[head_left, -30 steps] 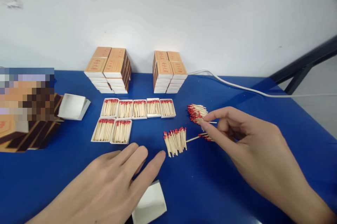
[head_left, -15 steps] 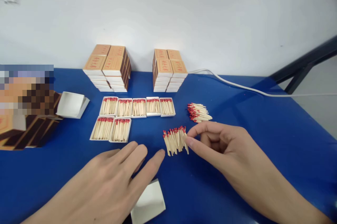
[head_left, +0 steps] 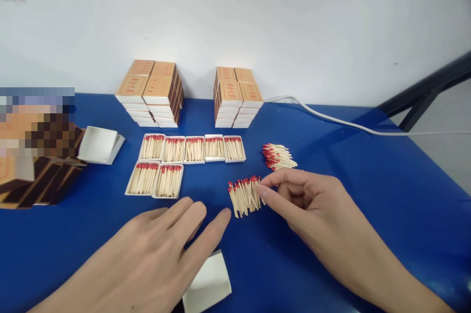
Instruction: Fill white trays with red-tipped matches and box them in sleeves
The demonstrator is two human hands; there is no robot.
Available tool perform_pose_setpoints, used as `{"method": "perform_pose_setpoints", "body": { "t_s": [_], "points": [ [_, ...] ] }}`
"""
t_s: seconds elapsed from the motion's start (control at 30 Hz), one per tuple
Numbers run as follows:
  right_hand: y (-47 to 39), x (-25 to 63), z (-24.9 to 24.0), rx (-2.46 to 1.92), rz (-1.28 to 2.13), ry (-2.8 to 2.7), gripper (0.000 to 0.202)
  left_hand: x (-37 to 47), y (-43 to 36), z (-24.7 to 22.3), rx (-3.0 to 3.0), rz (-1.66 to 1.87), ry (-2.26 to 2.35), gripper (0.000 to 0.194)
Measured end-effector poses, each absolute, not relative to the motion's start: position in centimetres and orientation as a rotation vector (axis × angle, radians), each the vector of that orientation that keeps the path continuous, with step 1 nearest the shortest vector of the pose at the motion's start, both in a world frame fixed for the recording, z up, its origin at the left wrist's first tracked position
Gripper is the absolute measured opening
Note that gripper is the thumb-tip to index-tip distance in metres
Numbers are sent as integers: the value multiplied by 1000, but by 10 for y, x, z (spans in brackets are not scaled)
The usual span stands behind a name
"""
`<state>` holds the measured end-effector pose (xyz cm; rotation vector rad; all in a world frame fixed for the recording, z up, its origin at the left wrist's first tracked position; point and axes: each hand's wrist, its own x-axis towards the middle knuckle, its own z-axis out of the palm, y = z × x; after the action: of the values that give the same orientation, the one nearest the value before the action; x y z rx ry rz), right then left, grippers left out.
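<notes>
A loose row of red-tipped matches (head_left: pixel 244 197) lies on the blue table, heads pointing away from me. At the row's right end my right hand (head_left: pixel 309 205) has thumb and forefinger pinched on a match, partly hidden by the fingertips. My left hand (head_left: pixel 158 249) rests palm down with its fingers apart, the forefinger tip close to the row's lower left. Partly under that hand is a white matchbox tray (head_left: pixel 209 281). Beyond my right hand sits a second pile of matches (head_left: pixel 278 156). Several filled matchbox trays (head_left: pixel 168 180) stand in two rows farther left.
Two stacks of closed matchboxes, a left stack (head_left: pixel 149 90) and a right stack (head_left: pixel 237 94), stand by the wall. More matchboxes (head_left: pixel 55 180) and white trays (head_left: pixel 99 145) are at the left, partly pixelated. A white cable (head_left: pixel 331 120) crosses the back right.
My right hand has shifted slightly left, its pinch moving a little over the right end of the match row. My left hand stays in place.
</notes>
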<state>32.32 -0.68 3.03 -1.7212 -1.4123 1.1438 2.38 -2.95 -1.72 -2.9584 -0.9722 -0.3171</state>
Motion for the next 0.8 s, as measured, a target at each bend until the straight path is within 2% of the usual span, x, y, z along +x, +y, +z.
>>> {"method": "perform_pose_setpoints", "body": {
  "t_s": [0.27, 0.6, 0.8],
  "points": [
    [-6, 323, 31, -1749, 1145, -1402, 39, 26, -25, -13, -2991, -304, -958, 80],
    [-2, 320, 30, -1729, 1072, -1394, 44, 23, -31, -17, -2964, -322, -978, 82],
    [-7, 321, 29, -1795, 956, -1451, 37, 22, -30, -16, -2978, -316, -969, 81]
  ]
}}
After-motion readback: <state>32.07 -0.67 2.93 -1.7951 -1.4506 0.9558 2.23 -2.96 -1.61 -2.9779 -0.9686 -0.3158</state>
